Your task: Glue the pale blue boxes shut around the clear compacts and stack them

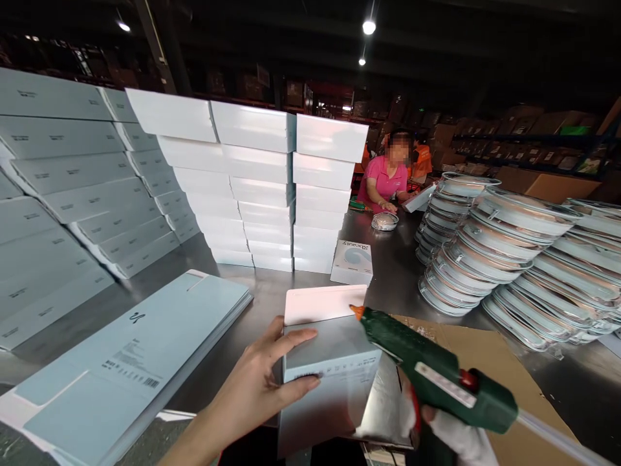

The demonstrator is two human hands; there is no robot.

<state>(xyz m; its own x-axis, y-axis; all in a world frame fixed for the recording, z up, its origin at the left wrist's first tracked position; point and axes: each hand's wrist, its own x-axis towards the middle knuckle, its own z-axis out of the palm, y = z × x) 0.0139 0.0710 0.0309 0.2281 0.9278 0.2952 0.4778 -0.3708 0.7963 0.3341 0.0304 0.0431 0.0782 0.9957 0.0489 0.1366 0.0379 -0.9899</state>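
Note:
My left hand grips a light blue-grey carton near the table's front edge, thumb on its front face and fingers over its upper face. The carton's pale end flap sticks out on the far side. In my right hand, which wears a whitish covering, is a dark green glue gun, its trigger partly hidden. The orange nozzle points left, at the flap's right edge; whether it touches cannot be told. A clear glue stick runs out of the gun's back.
Flat cartons lie stacked at left. Walls of boxes stand behind and at far left, with a single printed box in front. Tall stacks of clear-lidded round containers lean at right, beside cardboard. A co-worker sits across the table.

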